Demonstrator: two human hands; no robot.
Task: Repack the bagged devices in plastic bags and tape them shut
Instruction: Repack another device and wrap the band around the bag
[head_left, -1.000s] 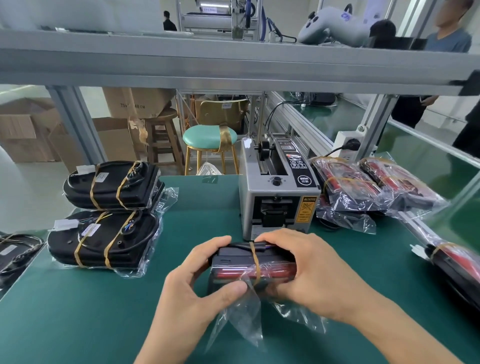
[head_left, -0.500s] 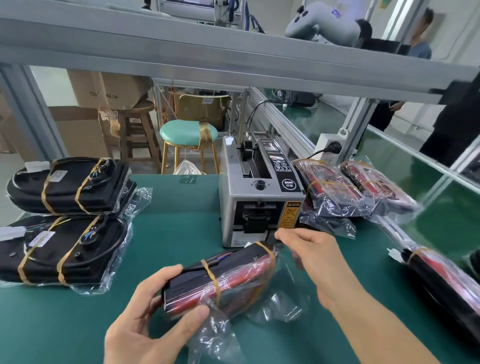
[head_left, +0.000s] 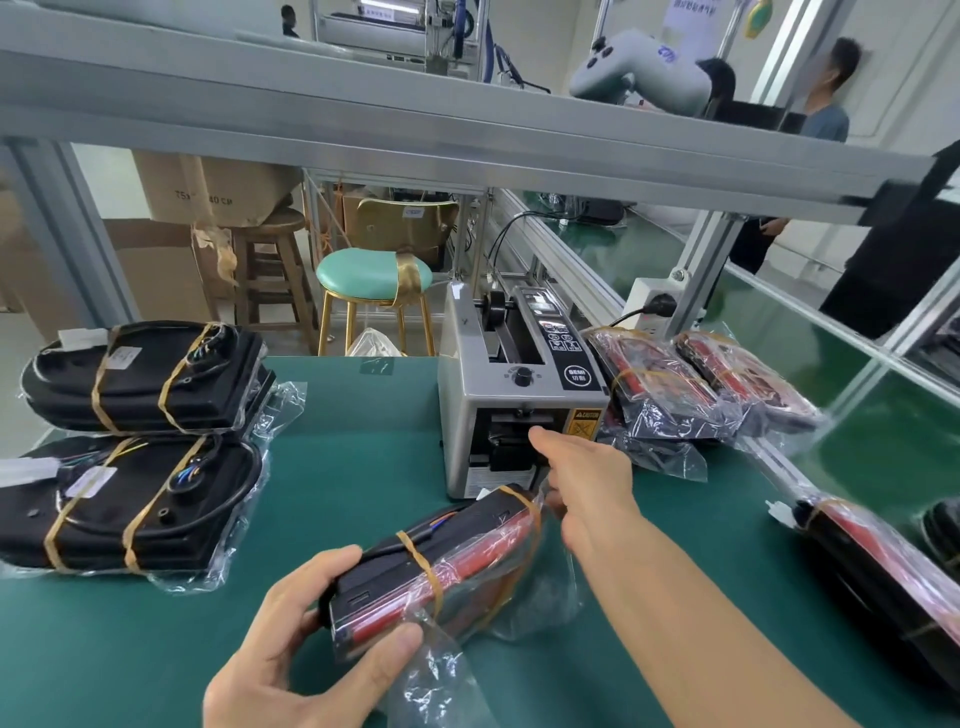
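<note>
Green matting covers the counter (head_left: 363, 467), with a grey tape dispenser (head_left: 519, 395) near its far middle. Left fingers (head_left: 384, 649) curl round the near end of a black-and-red device (head_left: 436, 561) that lies toward the near edge, half inside its loose bag (head_left: 530, 587); the left hand (head_left: 291, 649) alone steadies it. Right fingers (head_left: 543, 436) stretch out, uncurled and holding nothing, with the forefinger at the dispenser's slot; whether tape is touched, I cannot tell. Risk lies in that one-handed hold: the open bag mouth may slide back, or the strip may stick to itself or to a finger before it reaches the fold. Finished stacks (head_left: 140, 441) wait at the left edge, bagged ones (head_left: 691, 384) right of the dispenser.
</note>
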